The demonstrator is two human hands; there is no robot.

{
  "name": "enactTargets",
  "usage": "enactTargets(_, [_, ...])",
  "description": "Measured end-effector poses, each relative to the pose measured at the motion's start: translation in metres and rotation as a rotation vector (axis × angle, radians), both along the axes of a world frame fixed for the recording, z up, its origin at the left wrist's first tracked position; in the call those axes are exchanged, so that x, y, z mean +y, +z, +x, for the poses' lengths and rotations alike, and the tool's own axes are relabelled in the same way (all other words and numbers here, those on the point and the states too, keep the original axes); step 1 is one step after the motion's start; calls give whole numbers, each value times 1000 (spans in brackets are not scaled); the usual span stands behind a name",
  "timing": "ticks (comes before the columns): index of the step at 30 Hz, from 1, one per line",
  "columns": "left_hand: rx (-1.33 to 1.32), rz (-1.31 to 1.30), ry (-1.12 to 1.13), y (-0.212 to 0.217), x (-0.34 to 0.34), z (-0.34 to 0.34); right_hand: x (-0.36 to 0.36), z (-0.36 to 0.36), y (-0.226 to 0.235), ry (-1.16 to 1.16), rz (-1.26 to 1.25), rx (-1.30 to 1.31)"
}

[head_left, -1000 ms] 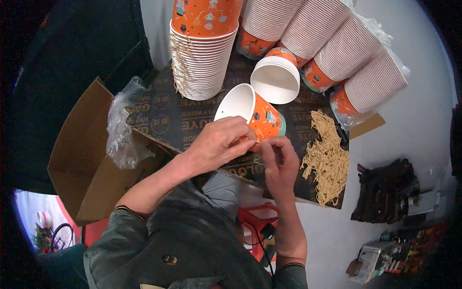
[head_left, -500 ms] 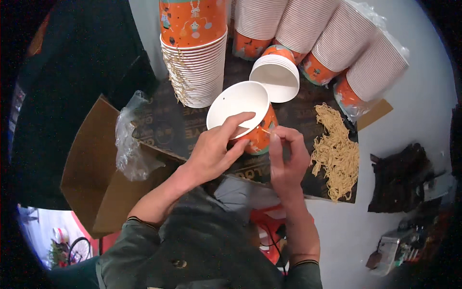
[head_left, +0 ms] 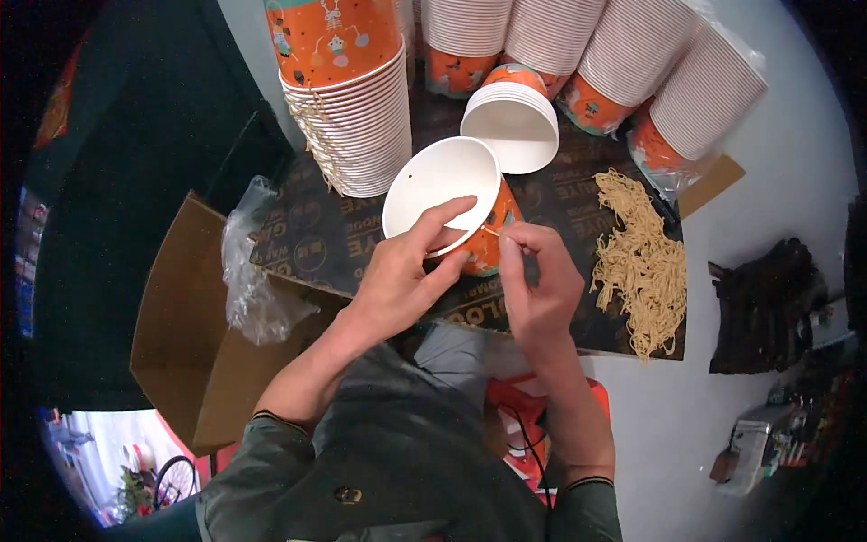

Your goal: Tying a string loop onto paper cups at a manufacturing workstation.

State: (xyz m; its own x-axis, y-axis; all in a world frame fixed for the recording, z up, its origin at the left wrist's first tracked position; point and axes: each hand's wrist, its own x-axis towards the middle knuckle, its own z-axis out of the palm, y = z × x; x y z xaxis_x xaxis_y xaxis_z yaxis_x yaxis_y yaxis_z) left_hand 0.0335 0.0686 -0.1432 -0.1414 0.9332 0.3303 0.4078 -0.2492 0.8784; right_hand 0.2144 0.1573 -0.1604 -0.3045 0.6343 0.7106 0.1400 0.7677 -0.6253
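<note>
A paper bucket [head_left: 432,185], white inside and orange with printed figures outside, is tipped so that its mouth faces up and left. My left hand [head_left: 404,262] grips its near rim, fingers inside the mouth and thumb against the outer wall. A small dark hole shows in the bucket's far inner wall. Closed in a pinch at the bucket's right side, my right hand [head_left: 546,280] holds the end of a thin pale cord [head_left: 490,232] against the orange wall just under the rim. Whether the cord passes through the wall I cannot make out.
A pile of pale cords [head_left: 639,262] lies on the dark printed table cover [head_left: 564,312] at right. At left rises a tall bucket stack [head_left: 366,126] with cords hanging down it. More stacks [head_left: 623,54] stand behind a few nested buckets [head_left: 517,126]. An open cardboard box [head_left: 181,334] is at left.
The view has shifted slightly. My right hand has brought the cord's end closer to the bucket wall below the rim. My left hand keeps its hold on the bucket.
</note>
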Motion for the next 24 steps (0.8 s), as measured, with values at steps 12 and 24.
enactTargets(12, [74,66,4,-6,6,6,0,2,3,-42,41,-51])
enactTargets(24, [26,-41,-101,13,5,2,0,8,-8,-80,36,-80])
